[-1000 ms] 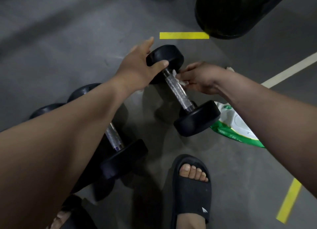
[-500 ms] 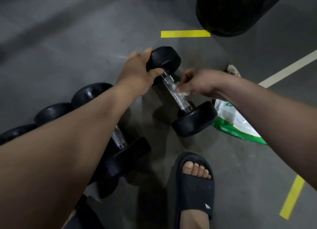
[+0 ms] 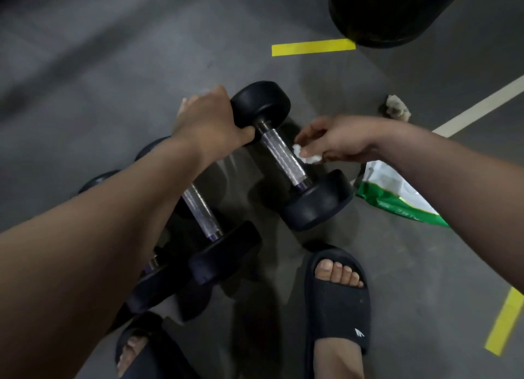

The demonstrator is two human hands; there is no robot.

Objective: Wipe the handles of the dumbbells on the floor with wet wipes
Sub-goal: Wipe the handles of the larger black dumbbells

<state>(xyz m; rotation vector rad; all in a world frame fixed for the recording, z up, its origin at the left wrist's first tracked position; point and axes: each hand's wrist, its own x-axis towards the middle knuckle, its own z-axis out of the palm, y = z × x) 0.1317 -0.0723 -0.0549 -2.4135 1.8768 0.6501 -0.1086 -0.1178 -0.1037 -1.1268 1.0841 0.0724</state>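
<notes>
Left hand (image 3: 211, 122) grips the far head of the dumbbell (image 3: 289, 157), propping that end up; near head on the floor by the slipper (image 3: 337, 299); right hand (image 3: 337, 139) pinches a wad of wipe (image 3: 307, 155) against the handle (image 3: 283, 159) side. Advice: wrap wipe round the knurl; stroke collar to collar; roll bar with left to reach underside. Second dumbbell (image 3: 209, 237) lies just beside; pack (image 3: 397, 197) under right wrist.

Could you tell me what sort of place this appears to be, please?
Most likely a gym or workout corner: black dumbbells lie on a grey floor marked with yellow tape, and a big black cylinder, possibly a punching bag, shows at the top right.
</notes>
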